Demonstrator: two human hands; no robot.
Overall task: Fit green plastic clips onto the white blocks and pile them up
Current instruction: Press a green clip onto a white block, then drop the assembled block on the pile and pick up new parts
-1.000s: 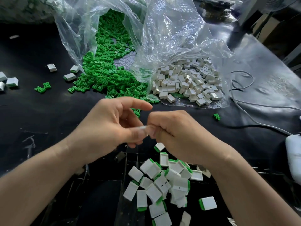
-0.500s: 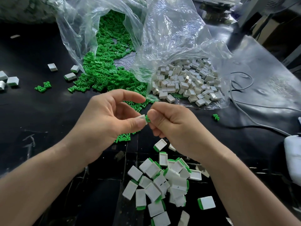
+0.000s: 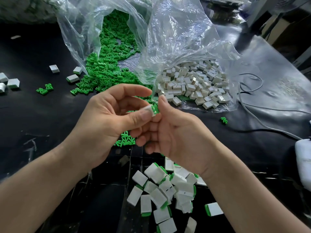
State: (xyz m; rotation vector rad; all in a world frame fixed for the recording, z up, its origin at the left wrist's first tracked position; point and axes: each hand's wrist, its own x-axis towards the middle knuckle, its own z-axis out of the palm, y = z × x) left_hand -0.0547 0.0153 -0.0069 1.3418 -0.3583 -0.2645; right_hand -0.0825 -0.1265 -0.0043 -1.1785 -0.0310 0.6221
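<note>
The step in hand seems to be the fitting itself: the left hand (image 3: 109,120) pinches a small white plastic block (image 3: 148,109) between thumb and fingers, and the grip of the right hand (image 3: 178,138) is closed on a green plastic clip (image 3: 155,108) at the end of this block. The clip sticks out between both grips, above the black tabletop (image 3: 33,118), so I judge it needs a straight push until flush, then a drop onto the pile of finished white blocks (image 3: 168,190) below.
</note>
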